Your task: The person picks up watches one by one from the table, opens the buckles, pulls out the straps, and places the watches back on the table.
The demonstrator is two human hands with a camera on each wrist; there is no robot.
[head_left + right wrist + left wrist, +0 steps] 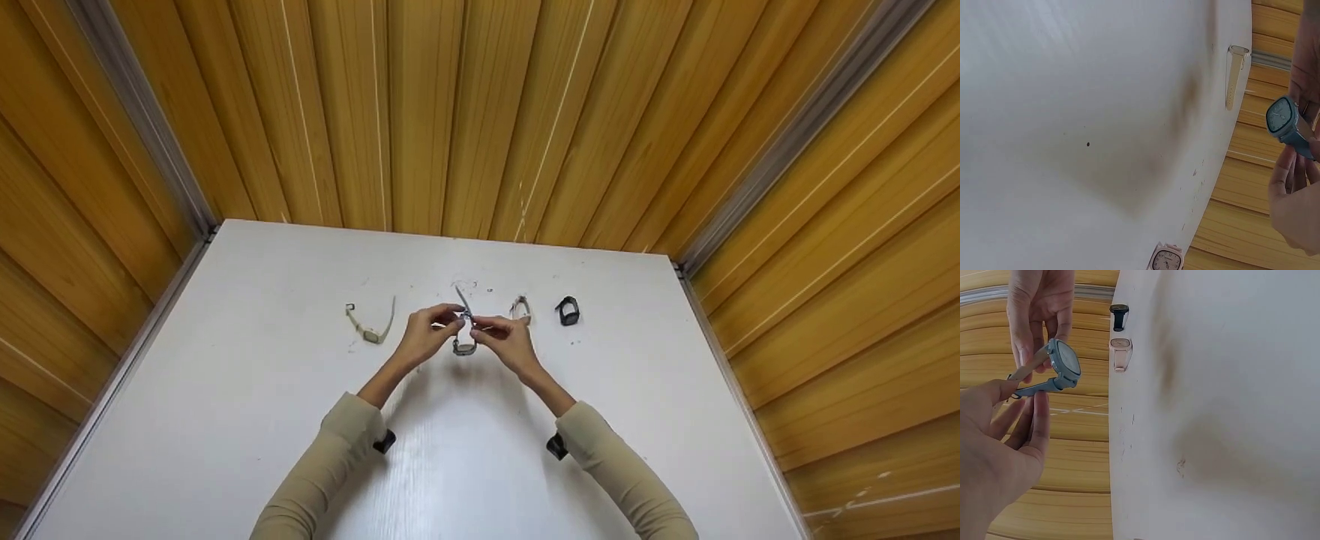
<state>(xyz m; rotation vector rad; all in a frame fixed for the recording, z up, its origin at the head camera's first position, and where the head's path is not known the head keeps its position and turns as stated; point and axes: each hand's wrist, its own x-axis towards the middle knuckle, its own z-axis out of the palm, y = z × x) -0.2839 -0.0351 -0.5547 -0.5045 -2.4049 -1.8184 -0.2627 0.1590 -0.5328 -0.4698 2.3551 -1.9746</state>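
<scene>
A blue-grey wristwatch [465, 349] hangs between both hands, its dial low and its strap ends raised. My left hand [429, 336] pinches one side of the strap with thumb and fingers; in the left wrist view the blue strap [1041, 387] runs into that grip. From the other side, my right hand [511, 343] pinches the strap near the buckle end. The strap ends meet between the fingertips, and one free end [463, 298] sticks out beyond them. In the right wrist view the square dial [1282, 116] faces the camera, with fingers hiding part of the strap.
On the white table [300, 450], a cream watch [372, 336] lies unfastened at left. To the right are a pink watch [524, 309], partly behind the right hand, and a black watch [569, 312]. Wood-patterned panels [420, 112] enclose the table's back and sides.
</scene>
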